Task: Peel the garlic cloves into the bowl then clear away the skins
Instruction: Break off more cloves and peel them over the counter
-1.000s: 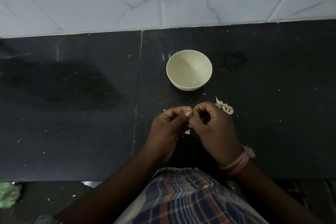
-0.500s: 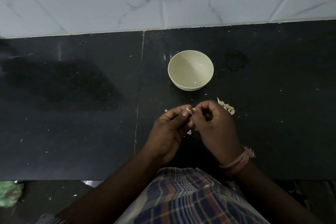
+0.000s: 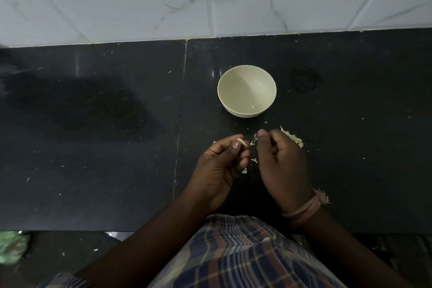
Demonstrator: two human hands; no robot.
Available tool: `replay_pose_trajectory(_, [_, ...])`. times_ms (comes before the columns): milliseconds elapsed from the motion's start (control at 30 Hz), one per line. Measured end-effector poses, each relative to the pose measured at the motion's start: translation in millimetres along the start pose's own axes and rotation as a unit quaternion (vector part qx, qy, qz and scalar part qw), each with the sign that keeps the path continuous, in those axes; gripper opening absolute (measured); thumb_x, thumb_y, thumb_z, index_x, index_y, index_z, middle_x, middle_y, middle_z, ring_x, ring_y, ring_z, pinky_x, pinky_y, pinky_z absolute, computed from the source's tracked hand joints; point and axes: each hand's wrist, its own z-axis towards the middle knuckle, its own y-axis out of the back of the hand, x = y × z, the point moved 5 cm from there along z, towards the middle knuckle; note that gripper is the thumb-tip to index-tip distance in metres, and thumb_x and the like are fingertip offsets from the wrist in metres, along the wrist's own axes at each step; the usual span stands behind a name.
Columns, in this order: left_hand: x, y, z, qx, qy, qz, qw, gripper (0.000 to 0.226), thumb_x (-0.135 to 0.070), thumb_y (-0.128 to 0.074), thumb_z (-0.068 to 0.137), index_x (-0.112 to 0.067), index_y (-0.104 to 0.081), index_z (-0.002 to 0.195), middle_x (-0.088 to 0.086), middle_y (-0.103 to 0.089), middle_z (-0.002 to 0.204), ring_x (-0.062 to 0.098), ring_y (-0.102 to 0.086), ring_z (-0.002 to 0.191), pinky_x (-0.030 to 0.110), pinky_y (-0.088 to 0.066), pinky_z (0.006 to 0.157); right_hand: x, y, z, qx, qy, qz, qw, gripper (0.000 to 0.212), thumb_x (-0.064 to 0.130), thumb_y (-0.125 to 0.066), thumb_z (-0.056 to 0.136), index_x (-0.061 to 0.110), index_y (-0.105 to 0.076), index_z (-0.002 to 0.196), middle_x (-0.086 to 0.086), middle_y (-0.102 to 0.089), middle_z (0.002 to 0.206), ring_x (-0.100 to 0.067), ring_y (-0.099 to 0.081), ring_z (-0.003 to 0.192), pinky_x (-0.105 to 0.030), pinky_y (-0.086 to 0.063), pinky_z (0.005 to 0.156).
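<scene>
The left hand (image 3: 219, 166) pinched a pale garlic clove (image 3: 242, 141) at frame centre; the right hand (image 3: 280, 161) pinched a skin flake (image 3: 255, 137). The bowl (image 3: 246, 110) sat just above, nearer the clove-holding left.

I'm looking at what's prob. a home kitchen: dark stone counter (image 3: 93, 147) w/ a seam, white marble-look wall tiles (image 3: 117, 0) behind, small cream bowl (image 3: 246, 90), garlic skins (image 3: 292, 139) scattered nearby.
</scene>
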Motion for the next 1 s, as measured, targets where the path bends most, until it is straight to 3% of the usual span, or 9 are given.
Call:
replay_pose_trajectory(100, [0, 2, 1, -0.009, -0.010, 0.002, 1.000, 0.023, -0.009, -0.064, 0.083, -0.004, -0.069, 0.105, 0.009, -0.072, 0.089, 0.012, -0.067, 0.073, 0.019, -0.058, 0.065, -1, -3, 1, 0.014, 0.017, 0.000, 1.000, 0.008, 0.022, -0.063, 0.097, 0.018, -0.069, 0.092, 0.005, -0.067, 0.085, -0.007, -0.064, 0.077, -0.020, -0.050, 0.068])
replay_pose_trajectory(167, [-1, 4, 2, -0.015, -0.017, 0.007, 1.000, 0.023, -0.009, -0.065, 0.081, -0.005, -0.070, 0.104, 0.010, -0.073, 0.088, 0.013, -0.068, 0.072, 0.020, -0.058, 0.065, 3, -3, -1, 0.024, 0.042, 0.008, 0.999, 0.010, 0.012, -0.066, 0.093, 0.015, -0.072, 0.101, 0.005, -0.068, 0.096, -0.001, -0.065, 0.087, -0.011, -0.049, 0.074])
replay_pose_trajectory(233, [-2, 5, 2, -0.018, -0.020, 0.016, 1.000, 0.025, -0.009, -0.067, 0.080, -0.005, -0.072, 0.104, 0.010, -0.074, 0.089, 0.013, -0.068, 0.073, 0.021, -0.059, 0.066, 10, -2, -1, 0.024, 0.068, 0.015, 0.997, 0.010, 0.006, -0.068, 0.091, 0.012, -0.073, 0.098, 0.003, -0.067, 0.094, 0.002, -0.066, 0.085, -0.007, -0.047, 0.073])
replay_pose_trajectory(367, [-5, 5, 2, -0.012, -0.022, 0.033, 0.999, 0.025, -0.010, -0.068, 0.078, -0.008, -0.077, 0.101, 0.012, -0.075, 0.097, 0.017, -0.069, 0.083, 0.025, -0.059, 0.073, 14, -2, 2, 0.035, 0.073, 0.021, 0.996, 0.009, 0.007, -0.072, 0.088, 0.015, -0.074, 0.092, 0.004, -0.067, 0.088, -0.003, -0.068, 0.075, -0.019, -0.054, 0.068])
replay_pose_trajectory(500, [-4, 6, 4, -0.018, -0.028, 0.038, 0.999, 0.024, -0.009, -0.069, 0.079, -0.008, -0.078, 0.101, 0.018, -0.074, 0.108, 0.025, -0.069, 0.096, 0.035, -0.057, 0.092, 12, -4, 3, 0.047, 0.086, 0.005, 0.995, 0.005, 0.014, -0.074, 0.086, 0.019, -0.072, 0.087, 0.005, -0.067, 0.081, -0.010, -0.067, 0.071, -0.035, -0.056, 0.067])
replay_pose_trajectory(567, [-3, 7, 6, -0.019, -0.034, 0.038, 0.999, 0.024, -0.009, -0.069, 0.078, -0.008, -0.079, 0.100, 0.019, -0.073, 0.108, 0.030, -0.066, 0.100, 0.035, -0.058, 0.091, 11, -5, 4, 0.054, 0.089, 0.006, 0.995, 0.001, 0.020, -0.072, 0.086, 0.020, -0.071, 0.086, 0.005, -0.066, 0.081, -0.012, -0.067, 0.071, -0.039, -0.056, 0.066])
replay_pose_trajectory(767, [-6, 9, 6, -0.003, -0.056, 0.100, 0.993, 0.024, -0.013, -0.071, 0.081, -0.012, -0.080, 0.103, 0.021, -0.074, 0.111, 0.030, -0.069, 0.103, 0.043, -0.054, 0.098, 12, -2, 9, 0.073, 0.076, -0.010, 0.994, 0.003, 0.013, -0.074, 0.083, 0.016, -0.074, 0.083, 0.007, -0.068, 0.079, -0.009, -0.065, 0.072, -0.034, -0.055, 0.066])
replay_pose_trajectory(900, [-10, 9, 6, -0.001, -0.075, 0.118, 0.990, 0.024, -0.012, -0.070, 0.083, -0.011, -0.079, 0.105, 0.022, -0.074, 0.110, 0.029, -0.071, 0.099, 0.035, -0.059, 0.091, 11, -3, 11, 0.086, 0.058, -0.008, 0.995, 0.006, 0.014, -0.074, 0.083, 0.018, -0.074, 0.080, 0.007, -0.069, 0.076, -0.009, -0.066, 0.071, -0.031, -0.054, 0.066])
replay_pose_trajectory(1000, [-12, 10, 7, 0.004, -0.079, 0.135, 0.988, 0.027, -0.012, -0.070, 0.085, -0.006, -0.077, 0.111, 0.025, -0.073, 0.114, 0.036, -0.069, 0.108, 0.045, -0.054, 0.100, 10, -4, 13, 0.093, 0.049, -0.013, 0.994, 0.005, 0.016, -0.075, 0.083, 0.019, -0.072, 0.079, 0.007, -0.070, 0.075, -0.009, -0.066, 0.070, -0.032, -0.054, 0.066])
